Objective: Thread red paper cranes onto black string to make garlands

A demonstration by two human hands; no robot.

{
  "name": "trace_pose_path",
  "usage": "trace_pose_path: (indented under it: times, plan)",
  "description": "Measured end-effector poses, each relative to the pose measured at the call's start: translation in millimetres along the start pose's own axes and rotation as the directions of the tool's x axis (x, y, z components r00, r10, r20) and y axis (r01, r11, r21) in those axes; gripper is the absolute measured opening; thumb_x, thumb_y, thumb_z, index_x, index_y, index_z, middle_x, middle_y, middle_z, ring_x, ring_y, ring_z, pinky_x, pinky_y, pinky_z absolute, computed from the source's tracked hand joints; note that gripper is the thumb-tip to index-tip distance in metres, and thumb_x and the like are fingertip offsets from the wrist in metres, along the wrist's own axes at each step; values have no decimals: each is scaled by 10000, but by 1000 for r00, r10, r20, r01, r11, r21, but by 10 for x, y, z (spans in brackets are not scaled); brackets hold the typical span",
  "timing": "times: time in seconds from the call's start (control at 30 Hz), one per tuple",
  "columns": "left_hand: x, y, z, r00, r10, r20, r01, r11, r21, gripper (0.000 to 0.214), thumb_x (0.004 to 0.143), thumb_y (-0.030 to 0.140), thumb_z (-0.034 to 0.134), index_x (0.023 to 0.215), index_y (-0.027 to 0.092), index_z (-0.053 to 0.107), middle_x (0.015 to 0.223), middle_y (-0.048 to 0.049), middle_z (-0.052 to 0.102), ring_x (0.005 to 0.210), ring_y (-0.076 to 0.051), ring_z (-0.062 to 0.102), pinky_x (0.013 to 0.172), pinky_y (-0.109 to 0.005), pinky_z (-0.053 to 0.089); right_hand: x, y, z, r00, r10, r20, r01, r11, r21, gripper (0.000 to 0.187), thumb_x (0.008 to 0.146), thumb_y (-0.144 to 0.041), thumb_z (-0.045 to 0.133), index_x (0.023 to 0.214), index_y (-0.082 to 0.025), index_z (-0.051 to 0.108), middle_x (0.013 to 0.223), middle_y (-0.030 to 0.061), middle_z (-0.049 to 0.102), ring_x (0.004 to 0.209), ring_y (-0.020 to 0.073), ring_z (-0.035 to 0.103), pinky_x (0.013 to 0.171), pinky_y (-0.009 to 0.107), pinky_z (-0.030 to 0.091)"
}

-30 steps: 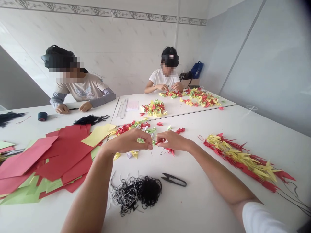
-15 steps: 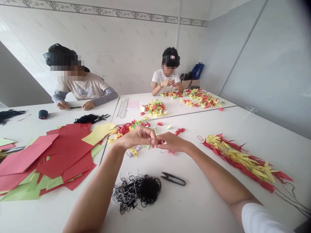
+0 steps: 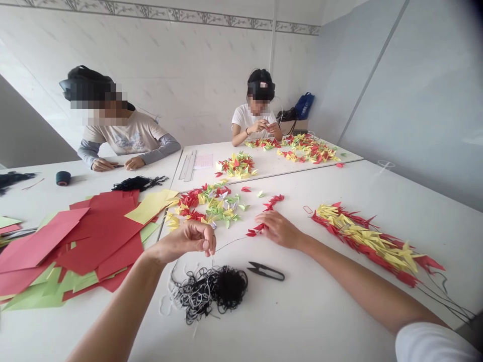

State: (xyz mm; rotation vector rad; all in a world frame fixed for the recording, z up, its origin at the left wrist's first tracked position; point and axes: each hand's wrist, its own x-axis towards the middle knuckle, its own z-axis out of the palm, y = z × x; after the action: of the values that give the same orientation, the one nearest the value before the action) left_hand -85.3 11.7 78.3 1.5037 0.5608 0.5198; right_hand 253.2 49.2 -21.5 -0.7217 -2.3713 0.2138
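- The left hand (image 3: 184, 243) is nearly closed, its thumb and forefinger pinched together on a thin needle (image 3: 212, 259) that points down below the fingertips.
- A fine dark thread (image 3: 231, 243) runs from that pinch across the white table (image 3: 320, 322) to the right hand's fingertips.
- The right hand (image 3: 278, 230) is open and relaxed, palm down, its fingers lightly curved. It grips nothing firmly, and its fingertips touch a short strand of red folded paper pieces (image 3: 259, 229).
- Just past the left hand lies a loose heap of red, yellow and green folded paper pieces (image 3: 211, 206).
- Directly below the left hand sits a tangle of black and white thread (image 3: 213, 291).
- Below the right hand, near the tangle, lie black thread snips (image 3: 266, 271).
- To the right of the right hand lies a long bundle of strung yellow and red folded paper (image 3: 366, 246).
- To the left of the left hand, sheets of red, green and yellow paper (image 3: 101, 231) overlap in a wide spread.
- Far beyond both hands, two co-workers sit at the table: one at far left (image 3: 124, 138), the other straight ahead (image 3: 253, 118), with that person's hands held together over more folded paper pieces (image 3: 309, 150).
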Motion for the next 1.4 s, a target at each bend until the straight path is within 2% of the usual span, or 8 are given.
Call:
trace_pose_path:
  times: [0.1, 0.23, 0.4, 0.57, 0.73, 1.0, 1.13, 1.4]
  plan:
    - [-84, -207, 45, 998, -17, -66, 13, 998, -62, 255, 854, 373, 753, 774, 141, 685, 731, -38, 675, 694, -139, 615, 691, -258, 489, -131, 357, -54, 964, 187, -189, -202, 977, -63, 343, 966, -131, 409, 1266, -220, 548, 1262, 106, 645, 1215, 263, 573, 1047, 493, 469]
    - [-132, -441, 83, 996, -71, -46, 61, 982, -181, 296, 834, 397, 770, 746, 143, 646, 706, -30, 652, 676, -138, 580, 735, -288, 477, -242, 856, -81, 886, 349, -306, -404, 904, -138, 485, 865, -30, 378, 1297, -200, 518, 1266, 125, 618, 1200, 280, 569, 1029, 504, 486]
    - [-154, -655, 59, 985, -156, 81, 172, 945, -279, 314, 809, 392, 792, 737, 134, 629, 697, -42, 639, 635, -128, 552, 644, -252, 442, -187, 1161, -79, 913, 326, -247, -375, 908, -186, 490, 855, -27, 419, 1293, -210, 542, 1333, 107, 591, 1243, 269, 533, 1054, 467, 462]
    - [-181, -756, 35, 978, -185, 96, 206, 926, -316, 338, 790, 394, 806, 710, 132, 608, 667, -39, 623, 545, -94, 495, 502, -200, 349, -42, 1257, -59, 928, 331, -169, -365, 899, -243, 295, 926, -92, 468, 1127, -210, 649, 1143, 84, 680, 1060, 260, 590, 940, 413, 491]
    - [-185, -813, 10, 980, -174, 93, 195, 929, -314, 359, 791, 399, 804, 697, 128, 587, 660, -43, 619, 546, -91, 493, 519, -202, 348, -21, 1266, -64, 904, 383, -188, -424, 854, -301, 205, 960, -175, 509, 1072, -184, 680, 1035, 116, 655, 970, 286, 570, 871, 415, 476]
    - [-238, -865, -110, 988, -149, -40, 125, 927, -354, 388, 793, 433, 796, 707, 139, 558, 681, -28, 589, 605, -100, 478, 524, -189, 345, -53, 1245, -57, 882, 417, -218, -467, 834, -295, 259, 911, -135, 521, 1105, -205, 676, 1069, 99, 629, 1014, 269, 562, 928, 407, 455]
    - [-260, -888, -126, 988, -148, -42, 125, 932, -341, 399, 789, 438, 796, 704, 142, 542, 670, -27, 577, 607, -104, 461, 524, -193, 331, -81, 1265, -41, 878, 421, -228, -473, 837, -275, 390, 803, -48, 534, 1143, -197, 653, 1099, 99, 649, 1045, 281, 565, 942, 425, 462]
    - [-265, -920, -131, 992, -126, -33, 106, 932, -347, 392, 813, 433, 771, 704, 149, 524, 665, -24, 559, 609, -109, 455, 533, -203, 318, -103, 1282, -63, 882, 392, -262, -452, 861, -233, 399, 815, -30, 484, 1145, -191, 640, 1106, 116, 655, 1050, 291, 582, 945, 461, 487]
